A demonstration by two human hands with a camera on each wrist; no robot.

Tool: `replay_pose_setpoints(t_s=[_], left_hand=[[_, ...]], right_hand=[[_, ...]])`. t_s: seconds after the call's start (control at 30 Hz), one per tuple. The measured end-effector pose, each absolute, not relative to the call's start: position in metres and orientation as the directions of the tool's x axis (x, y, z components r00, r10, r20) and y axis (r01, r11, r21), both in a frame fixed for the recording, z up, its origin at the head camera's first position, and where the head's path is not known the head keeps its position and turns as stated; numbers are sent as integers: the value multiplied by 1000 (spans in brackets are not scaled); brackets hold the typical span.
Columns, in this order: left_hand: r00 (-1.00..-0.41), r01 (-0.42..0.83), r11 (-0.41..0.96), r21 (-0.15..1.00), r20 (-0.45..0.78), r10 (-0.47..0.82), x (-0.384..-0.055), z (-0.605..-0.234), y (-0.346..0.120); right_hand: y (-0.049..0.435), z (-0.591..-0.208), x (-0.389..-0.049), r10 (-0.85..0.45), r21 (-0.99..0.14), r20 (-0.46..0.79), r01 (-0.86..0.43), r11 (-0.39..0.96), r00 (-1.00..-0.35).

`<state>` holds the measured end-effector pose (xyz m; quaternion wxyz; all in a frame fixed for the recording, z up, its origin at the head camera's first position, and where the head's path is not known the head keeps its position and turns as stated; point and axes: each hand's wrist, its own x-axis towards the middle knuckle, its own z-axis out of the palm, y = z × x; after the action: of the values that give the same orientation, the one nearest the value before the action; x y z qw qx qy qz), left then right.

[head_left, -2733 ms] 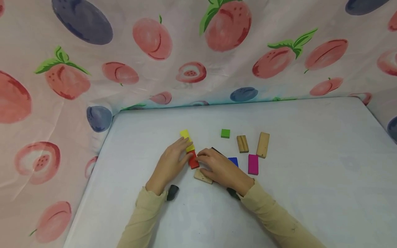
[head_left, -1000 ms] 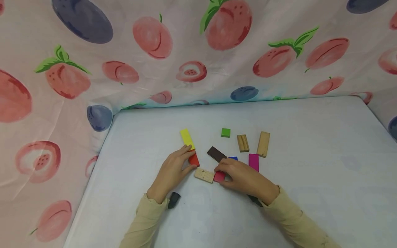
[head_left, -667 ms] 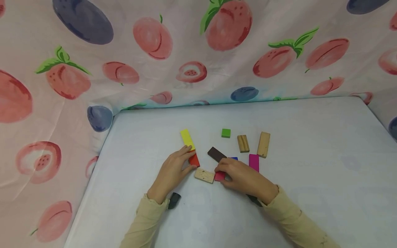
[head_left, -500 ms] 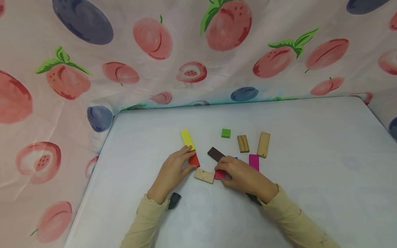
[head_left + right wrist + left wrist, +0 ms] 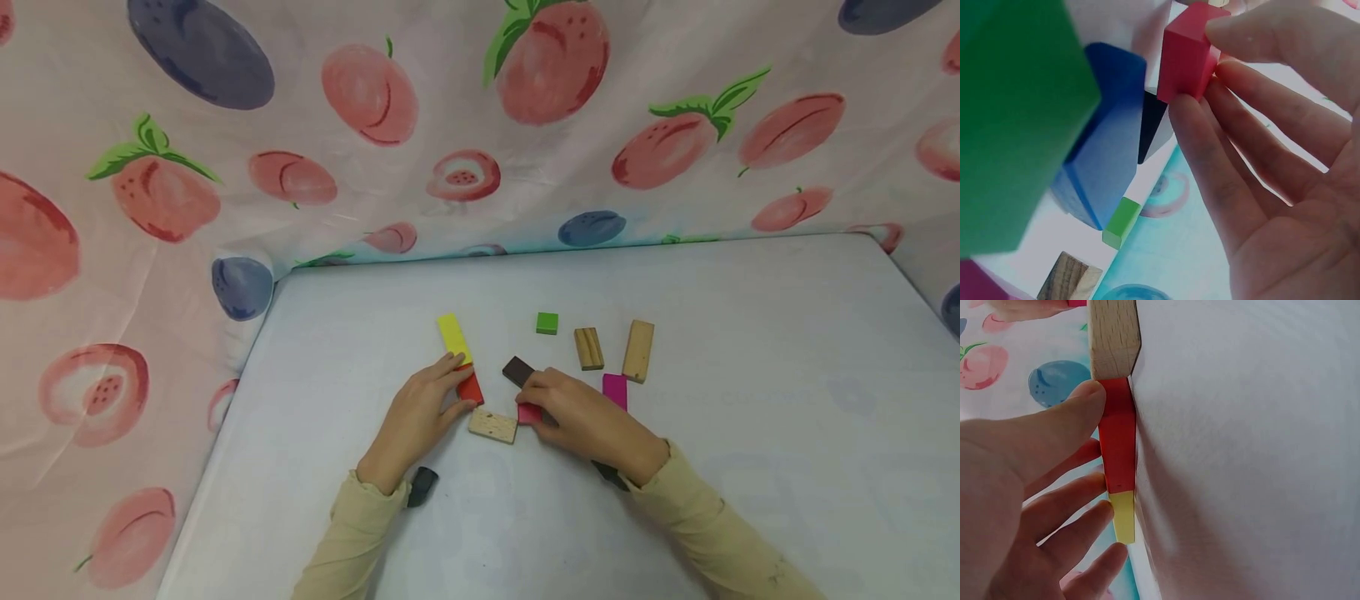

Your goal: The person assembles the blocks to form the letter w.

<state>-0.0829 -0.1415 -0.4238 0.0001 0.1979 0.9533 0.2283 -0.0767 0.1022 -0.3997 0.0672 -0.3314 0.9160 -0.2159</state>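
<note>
As my right hand (image 5: pixel 588 418) edges the pinched pink block (image 5: pixel 528 414) upward mid-frame, its placement seems unsettled; my left hand (image 5: pixel 415 410) rests straight-fingered.

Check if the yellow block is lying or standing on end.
Lying: the yellow block stretches lengthwise on the table, end to end with the red block.

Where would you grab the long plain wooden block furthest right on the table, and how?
Probably at its middle, pinching the two long sides from above: the wooden block lies flat and is narrow across, and the magenta block sits close to its near end, leaving less finger room there.
</note>
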Motion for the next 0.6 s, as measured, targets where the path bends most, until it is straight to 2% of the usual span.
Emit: replay_pose_setpoints(t_s=[0.6], left_hand=[[-920, 383, 822, 422, 93, 380, -83, -425, -142]], right_hand=[[95, -402, -84, -650, -419, 76, -616, 667, -756]])
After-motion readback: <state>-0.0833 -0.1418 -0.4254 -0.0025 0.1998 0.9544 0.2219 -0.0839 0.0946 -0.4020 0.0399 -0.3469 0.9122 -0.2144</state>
